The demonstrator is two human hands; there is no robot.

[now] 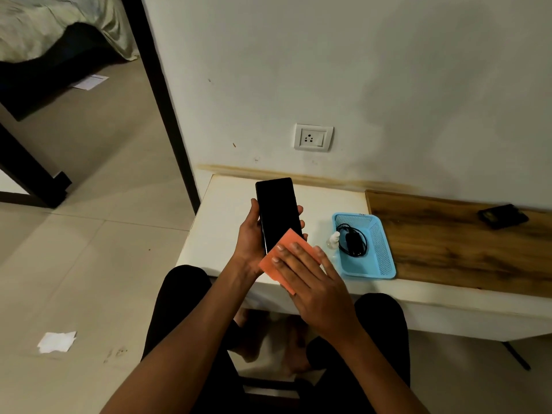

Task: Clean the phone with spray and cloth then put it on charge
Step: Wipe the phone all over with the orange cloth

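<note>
A black phone with a dark screen is held upright over the white table, gripped around its lower half by my left hand. My right hand lies with straight fingers on an orange cloth, pressing it against the lower end of the screen. A small clear spray bottle with a white cap leans at the left inside of a blue basket. A black charger with its coiled cable lies in the same basket.
A white wall socket with a switch sits above the white table. A wooden board covers the table's right part, with a dark wallet-like object on it. A doorway opens to the left. Paper scraps lie on the floor.
</note>
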